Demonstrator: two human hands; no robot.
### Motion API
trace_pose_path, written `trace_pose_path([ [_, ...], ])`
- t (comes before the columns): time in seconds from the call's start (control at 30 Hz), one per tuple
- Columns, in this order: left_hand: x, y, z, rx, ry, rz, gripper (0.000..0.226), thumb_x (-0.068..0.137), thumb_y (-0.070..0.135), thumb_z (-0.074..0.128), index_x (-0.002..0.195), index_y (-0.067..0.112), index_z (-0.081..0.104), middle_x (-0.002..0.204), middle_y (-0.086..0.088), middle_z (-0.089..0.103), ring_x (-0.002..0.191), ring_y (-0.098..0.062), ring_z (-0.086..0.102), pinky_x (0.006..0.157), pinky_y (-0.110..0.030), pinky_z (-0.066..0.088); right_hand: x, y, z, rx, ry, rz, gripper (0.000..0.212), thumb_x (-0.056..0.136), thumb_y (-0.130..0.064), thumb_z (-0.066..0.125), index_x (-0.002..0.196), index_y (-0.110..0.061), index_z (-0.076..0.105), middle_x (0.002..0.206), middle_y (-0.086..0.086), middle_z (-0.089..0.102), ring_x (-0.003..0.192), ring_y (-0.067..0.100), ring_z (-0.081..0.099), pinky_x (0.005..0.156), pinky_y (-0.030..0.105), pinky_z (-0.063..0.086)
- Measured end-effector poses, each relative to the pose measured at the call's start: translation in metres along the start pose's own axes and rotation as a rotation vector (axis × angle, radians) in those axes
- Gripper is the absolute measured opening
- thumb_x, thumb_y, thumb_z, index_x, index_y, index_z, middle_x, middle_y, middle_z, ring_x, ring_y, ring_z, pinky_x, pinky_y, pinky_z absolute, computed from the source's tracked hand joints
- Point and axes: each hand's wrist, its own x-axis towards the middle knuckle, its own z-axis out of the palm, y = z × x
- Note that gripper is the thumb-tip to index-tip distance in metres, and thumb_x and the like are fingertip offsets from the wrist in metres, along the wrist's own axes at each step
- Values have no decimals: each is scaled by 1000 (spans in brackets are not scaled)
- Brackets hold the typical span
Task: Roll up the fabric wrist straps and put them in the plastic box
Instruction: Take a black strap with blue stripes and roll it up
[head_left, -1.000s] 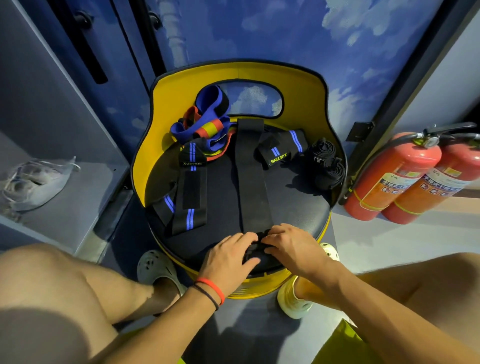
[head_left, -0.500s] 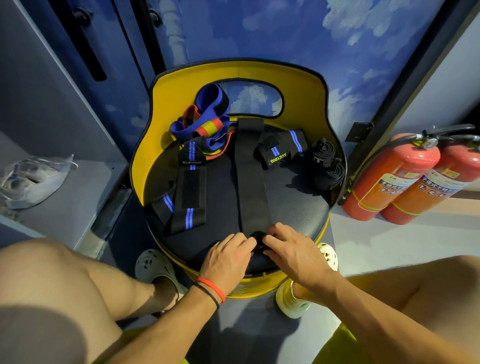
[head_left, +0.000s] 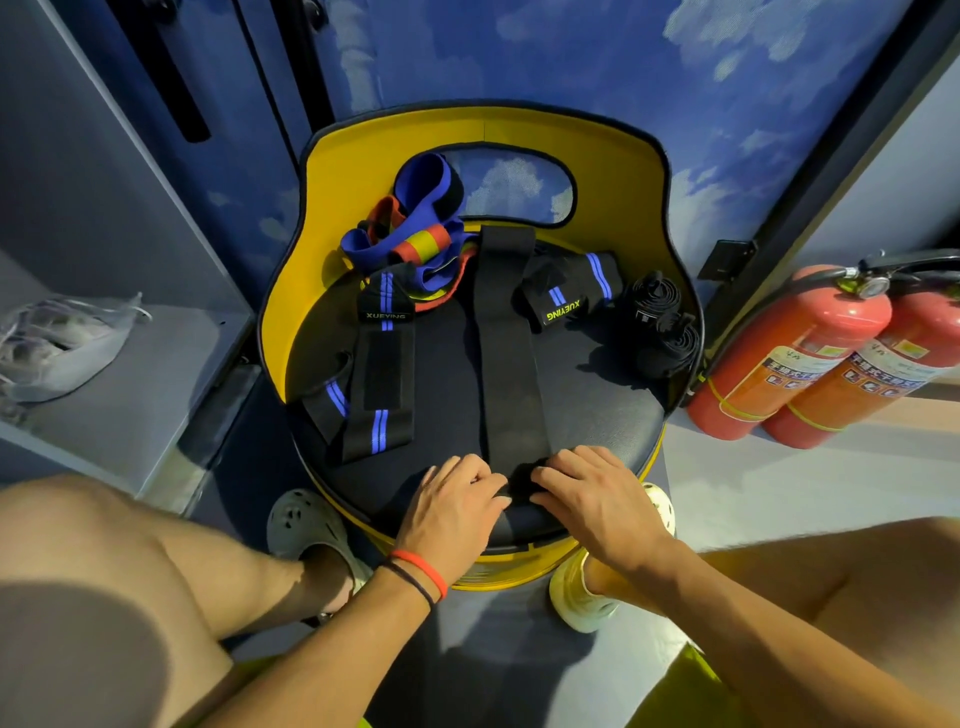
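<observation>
A long plain black strap (head_left: 510, 343) lies flat down the middle of the black seat (head_left: 452, 395) of a yellow chair. Its near end is rolled into a small coil. My left hand (head_left: 457, 506) and my right hand (head_left: 592, 496) pinch that coil from either side, fingers curled over it. A black strap with blue stripes (head_left: 382, 374) lies unrolled on the left. Another striped strap (head_left: 569, 293) sits folded at the back right. Two rolled black straps (head_left: 662, 325) rest at the right edge. No plastic box is in view.
A tangle of blue, red and yellow bands (head_left: 415, 239) leans on the yellow backrest (head_left: 613, 171). Two red fire extinguishers (head_left: 810, 353) stand on the floor at right. A plastic bag (head_left: 57, 338) lies on the grey shelf at left. My knees and shoes flank the chair.
Both hands have rolled the near end of the plain black strap a little farther away from me, so the coil has grown slightly. Nothing else has moved.
</observation>
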Motion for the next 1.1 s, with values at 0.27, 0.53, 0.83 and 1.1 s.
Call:
trace_pose_path([
  [0.27, 20, 7, -14, -433, -42, -506, 19, 83, 37, 78, 98, 25, 81, 97, 12, 75, 89, -5, 66, 81, -20, 51, 13, 2, 1, 125, -28, 186, 46, 103, -51, 35, 111, -26, 73, 97, -6, 65, 84, 18, 54, 72, 33, 49],
  [0.53, 41, 6, -17, -611, -113, -774, 9, 79, 30, 82, 74, 23, 81, 58, 9, 69, 69, -14, 69, 66, -24, 55, 28, 1, 14, 412, 119, 429, 15, 93, -38, 70, 90, -25, 64, 84, -8, 50, 79, 17, 50, 68, 38, 47],
  [0.83, 55, 3, -12, -689, -93, -875, 21, 76, 22, 86, 74, 16, 66, 64, -1, 67, 60, -19, 69, 60, -29, 55, 23, 4, 9, -85, 220, 52, 2, 99, -24, 64, 97, -24, 65, 90, -5, 56, 91, 23, 55, 115, 47, 32],
  [1.1, 62, 9, -3, -592, 96, -765, 25, 78, 23, 83, 86, 22, 59, 88, 3, 57, 80, -20, 59, 64, -27, 43, 21, 19, 14, 26, 55, 68, 37, 99, -39, 58, 125, -15, 69, 113, 1, 63, 102, 27, 58, 92, 41, 52],
])
